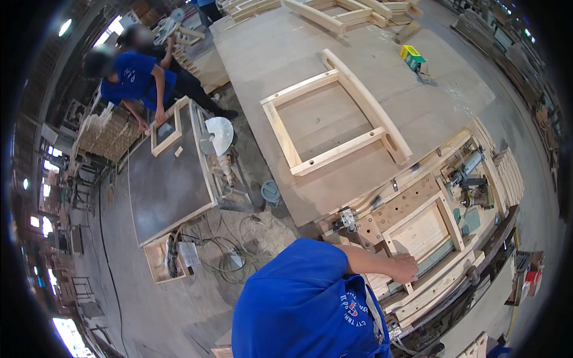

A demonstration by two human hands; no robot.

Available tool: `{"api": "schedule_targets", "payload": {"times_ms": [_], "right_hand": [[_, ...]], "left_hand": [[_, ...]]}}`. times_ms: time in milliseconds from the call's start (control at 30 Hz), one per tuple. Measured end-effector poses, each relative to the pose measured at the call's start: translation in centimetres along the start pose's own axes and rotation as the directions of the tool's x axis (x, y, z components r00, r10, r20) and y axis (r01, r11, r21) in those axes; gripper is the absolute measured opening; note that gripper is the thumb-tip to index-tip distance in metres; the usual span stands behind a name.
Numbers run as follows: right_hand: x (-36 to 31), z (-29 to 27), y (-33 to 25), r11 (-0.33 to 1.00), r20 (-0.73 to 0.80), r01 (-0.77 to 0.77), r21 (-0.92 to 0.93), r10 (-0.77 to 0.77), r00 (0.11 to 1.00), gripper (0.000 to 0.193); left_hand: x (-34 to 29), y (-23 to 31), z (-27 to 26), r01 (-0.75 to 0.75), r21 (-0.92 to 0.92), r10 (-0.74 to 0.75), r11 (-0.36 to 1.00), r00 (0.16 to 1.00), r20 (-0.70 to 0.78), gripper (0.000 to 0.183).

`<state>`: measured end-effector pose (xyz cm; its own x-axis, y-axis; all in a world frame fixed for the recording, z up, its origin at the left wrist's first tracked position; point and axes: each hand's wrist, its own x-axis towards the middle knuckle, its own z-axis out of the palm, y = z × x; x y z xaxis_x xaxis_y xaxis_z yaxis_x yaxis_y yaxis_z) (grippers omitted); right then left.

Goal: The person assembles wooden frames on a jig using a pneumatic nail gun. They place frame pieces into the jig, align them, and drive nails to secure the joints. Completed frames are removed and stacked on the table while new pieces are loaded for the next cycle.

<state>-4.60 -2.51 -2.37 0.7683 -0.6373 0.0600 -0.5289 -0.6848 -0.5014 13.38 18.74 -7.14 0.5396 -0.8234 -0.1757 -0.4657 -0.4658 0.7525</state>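
Observation:
My left hand (406,268) reaches out from a blue sleeve to a small light-wood frame (449,222) lying in a wooden clamping jig (412,200). Its fingers curl down over the near end of the frame's left side rail, closed on it as far as I can see. A long curved wooden rail (439,286) runs along the near side of the jig, close to the hand. At the jig's far right corner sits a metal pneumatic cylinder (468,167). My right hand is not in view.
Beyond the jig, a large board table (250,71) carries an assembled wooden frame (295,164) and a green-yellow box (413,58). At left, a co-worker (140,77) handles a small frame on a dark-topped table (167,185). Hoses (230,259) lie coiled on the floor.

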Motion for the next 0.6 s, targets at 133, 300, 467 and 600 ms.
{"api": "schedule_targets", "payload": {"times_ms": [133, 300, 467, 600], "right_hand": [[0.9, 0.4, -3.6, 0.986, 0.16, -0.073, 0.147, 0.049, 0.986, 0.048], [0.7, -4.2, -2.8, 0.888, 0.157, -0.317, 0.333, 0.279, 0.947, 0.046], [-3.4, -14.8, -0.9, 0.657, 0.081, -0.517, 0.549, 0.574, 0.815, 0.043], [-7.3, -10.8, -5.6, 0.681, 0.217, -0.579, 0.447, 0.546, 0.809, 0.032]], "left_hand": [[-0.3, -0.4, 0.3, -0.097, -0.025, 0.093, 0.995, 0.987, -0.13, 0.04], [-1.7, 2.1, 0.3, -0.241, -0.085, 0.211, 0.967, 0.942, -0.26, 0.03], [-2.8, 4.5, 2.7, -0.299, -0.266, 0.252, 0.916, 0.947, -0.197, 0.032], [-5.8, 5.0, 2.4, -0.149, -0.614, 0.293, 0.775, 0.946, 0.14, 0.033]]}}
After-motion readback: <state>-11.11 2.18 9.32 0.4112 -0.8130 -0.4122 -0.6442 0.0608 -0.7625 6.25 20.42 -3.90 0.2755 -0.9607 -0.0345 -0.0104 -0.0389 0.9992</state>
